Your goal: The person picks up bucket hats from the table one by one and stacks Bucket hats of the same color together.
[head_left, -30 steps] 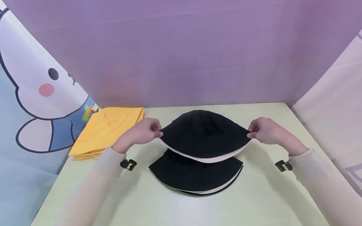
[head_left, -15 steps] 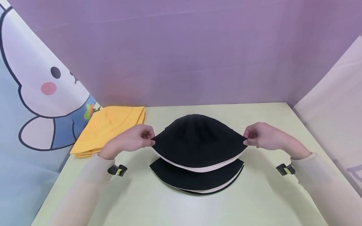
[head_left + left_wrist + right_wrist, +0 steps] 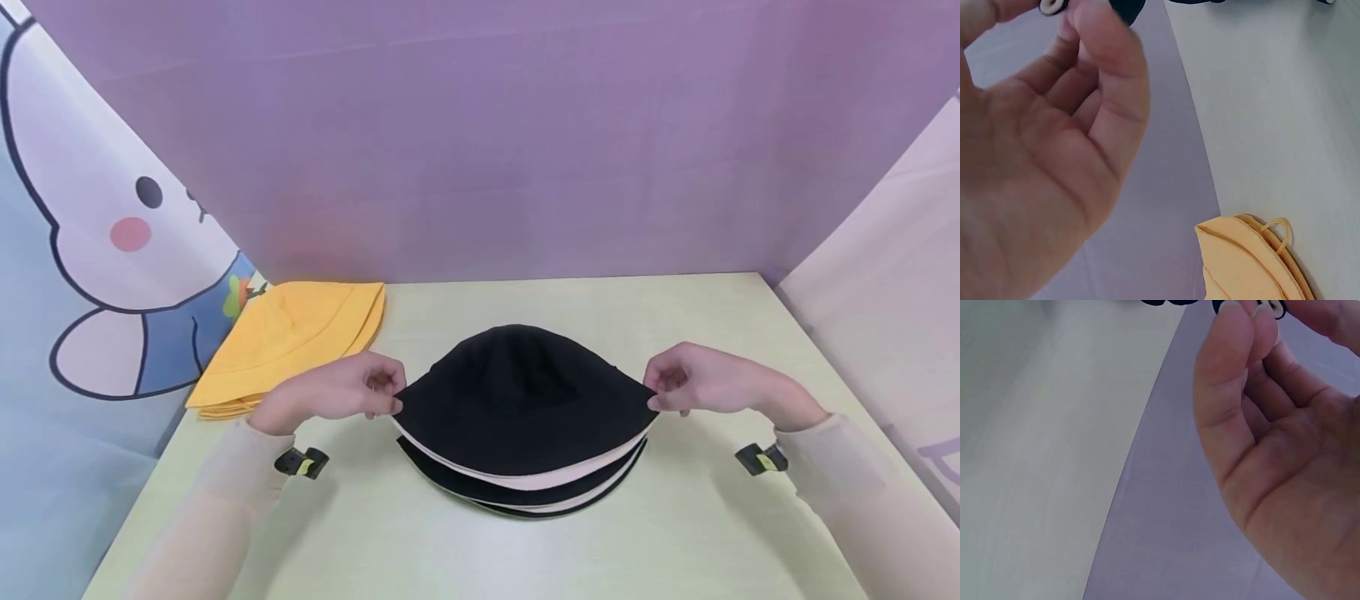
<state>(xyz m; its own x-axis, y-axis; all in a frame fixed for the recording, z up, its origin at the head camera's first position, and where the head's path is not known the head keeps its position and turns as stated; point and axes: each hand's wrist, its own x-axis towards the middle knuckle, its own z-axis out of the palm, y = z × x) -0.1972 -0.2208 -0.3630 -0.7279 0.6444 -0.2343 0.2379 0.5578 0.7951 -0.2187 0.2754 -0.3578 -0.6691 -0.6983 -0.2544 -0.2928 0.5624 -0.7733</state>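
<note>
A folded black bucket hat [image 3: 522, 400] with a pale lining spans between both hands in the head view. My left hand [image 3: 348, 387] pinches its left brim corner, and my right hand [image 3: 708, 382] pinches the right one. Just beneath it, more folded black hats [image 3: 525, 497] lie stacked on the table, mostly covered so that only their curved brims show. In the left wrist view, thumb and fingers of the left hand [image 3: 1060, 144] close on the dark edge. The right wrist view has the right hand [image 3: 1272, 431] gripping the opposite corner, its pale lining peeking out.
Folded yellow hats [image 3: 292, 342] are piled at the table's back left, a cord loop [image 3: 1282, 234] sticking out of them in the left wrist view. A purple curtain [image 3: 480, 150] backs the pale table [image 3: 720, 308]. A printed cartoon cloth [image 3: 97, 250] hangs at the left.
Both hands have brought the held black hat down and toward the front, over the stacked black hats, which it now covers more. The yellow hats stay put.
</note>
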